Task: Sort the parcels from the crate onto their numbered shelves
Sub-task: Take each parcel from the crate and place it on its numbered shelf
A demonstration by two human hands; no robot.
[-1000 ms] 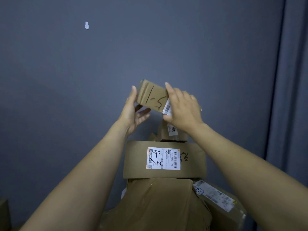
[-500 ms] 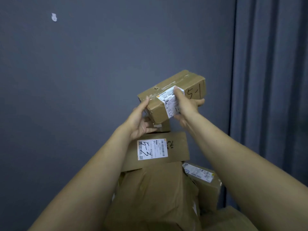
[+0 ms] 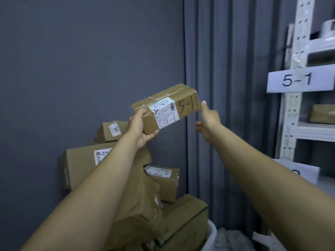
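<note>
A brown cardboard parcel [image 3: 166, 107] with a white shipping label and "5-1" in black marker is held up in front of the grey wall. My left hand [image 3: 138, 126] grips its near left end from below, thumb on top. My right hand [image 3: 208, 117] is at the parcel's right end with fingers spread; its thumb is by the box corner, and whether it touches I cannot tell. A white sign reading "5-1" [image 3: 297, 81] hangs on the white shelf rack [image 3: 293, 113] at the right.
A pile of brown parcels [image 3: 159, 205] is stacked below my arms against the wall, one box [image 3: 81, 167] marked with a 5. A grey curtain [image 3: 233, 105] hangs between wall and rack. Another parcel [image 3: 322, 114] lies on a rack shelf. A second sign [image 3: 299, 171] shows lower down.
The view has swung right, bringing the rack and the 5-1 sign in. The parcel moved right with my left hand; my right hand came off its label to its right end.
</note>
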